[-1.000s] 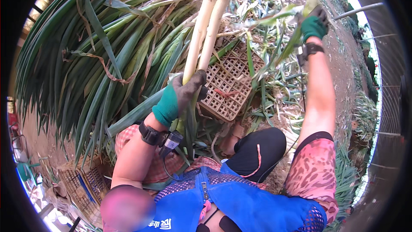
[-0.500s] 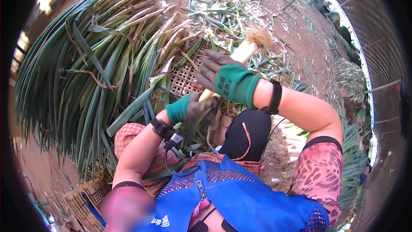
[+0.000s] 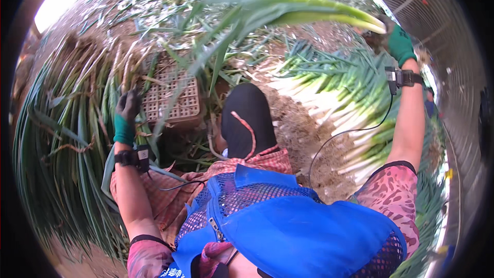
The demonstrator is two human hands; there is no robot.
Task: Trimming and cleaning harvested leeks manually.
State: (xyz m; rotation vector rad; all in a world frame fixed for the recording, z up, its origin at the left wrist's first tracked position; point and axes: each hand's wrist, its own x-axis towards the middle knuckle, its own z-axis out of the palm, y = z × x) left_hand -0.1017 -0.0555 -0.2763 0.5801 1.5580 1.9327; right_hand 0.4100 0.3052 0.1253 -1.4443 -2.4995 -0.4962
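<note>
Out at the far right, my right hand (image 3: 395, 37), in a grey and green glove, is closed round the pale end of a long green onion (image 3: 319, 11). Its blurred leaves sweep left across the upper middle, and its root end is hidden. My left hand (image 3: 128, 105), gloved alike, rests at the right edge of a big pile of untrimmed green onions (image 3: 67, 118). Its fingers are curled at the base of a stalk there. Beside that hand lies an upturned beige plastic crate (image 3: 172, 100) with a grid surface.
Cleaned green onions with white shanks (image 3: 334, 105) lie in a row on the right, roots towards my knee (image 3: 249, 118). Leaf scraps (image 3: 164, 7) litter the soil ahead. A curved, ribbed wall (image 3: 427, 0) runs along the right side.
My right hand has swung from the crate to the far right, carrying the green onion. My left hand has let go of that onion and moved left to the pile.
</note>
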